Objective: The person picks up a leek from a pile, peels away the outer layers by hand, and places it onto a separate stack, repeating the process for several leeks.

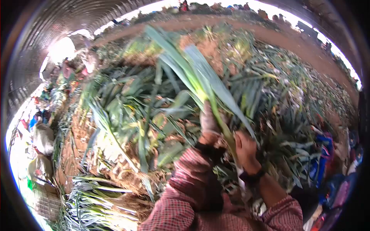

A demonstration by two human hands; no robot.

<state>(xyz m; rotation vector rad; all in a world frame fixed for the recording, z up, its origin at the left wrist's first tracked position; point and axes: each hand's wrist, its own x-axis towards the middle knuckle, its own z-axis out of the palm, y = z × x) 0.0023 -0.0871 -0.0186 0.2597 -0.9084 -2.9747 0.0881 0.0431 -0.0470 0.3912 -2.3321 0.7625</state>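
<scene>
A large leek (pixel 198 86) with broad green leaves rises in front of me, its leaves fanning up and away. My left hand (pixel 208 120) is closed around it, just under where the leaves spread. A yellowish-green outer leaf (pixel 226 133) runs down from it towards me, between my two hands. At the lower part of this leaf, my right hand (pixel 245 149) has its fingers curled in against it. Exactly how the right fingertips grip is partly hidden. Both forearms are in checked sleeves, with dark bands at the wrists.
A heap of leeks and loose leaves (pixel 131 96) spreads ahead and to both sides. Several slender leeks with roots (pixel 104 200) lie at the lower left. Pale sacks (pixel 43 138) stand at the left, a blue bag (pixel 322 158) at the right. A dirt track (pixel 293 46) crosses behind.
</scene>
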